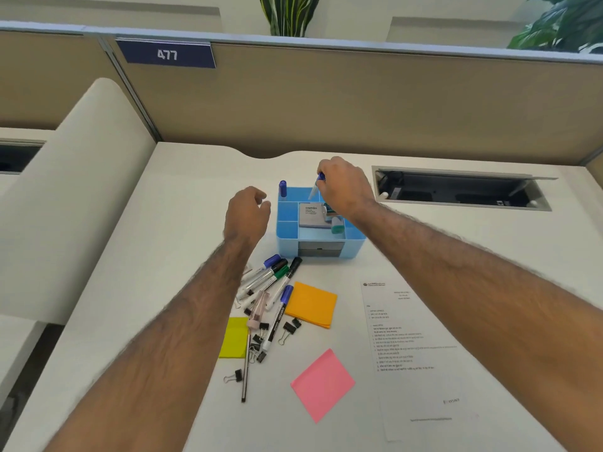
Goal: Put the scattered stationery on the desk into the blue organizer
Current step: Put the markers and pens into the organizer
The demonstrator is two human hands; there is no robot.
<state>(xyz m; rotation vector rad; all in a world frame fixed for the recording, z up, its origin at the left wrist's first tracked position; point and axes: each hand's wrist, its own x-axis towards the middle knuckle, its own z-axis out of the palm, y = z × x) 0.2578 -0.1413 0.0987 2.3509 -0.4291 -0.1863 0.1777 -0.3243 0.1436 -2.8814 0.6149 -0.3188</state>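
- I have one view only, from the camera worn on the head, so no second view overlaps it.
- It looks forward and steeply down over the white desk [182, 243], with both forearms reaching in from the bottom edge.
- The blue organizer [321, 238] sits near centre frame.
- Its wide angle bends the partition [359, 102] behind and takes in plant leaves [288, 14] at the top.

White desk [182, 243] under blue organizer [354, 244], markers [261, 280], sticky pads [322, 384].
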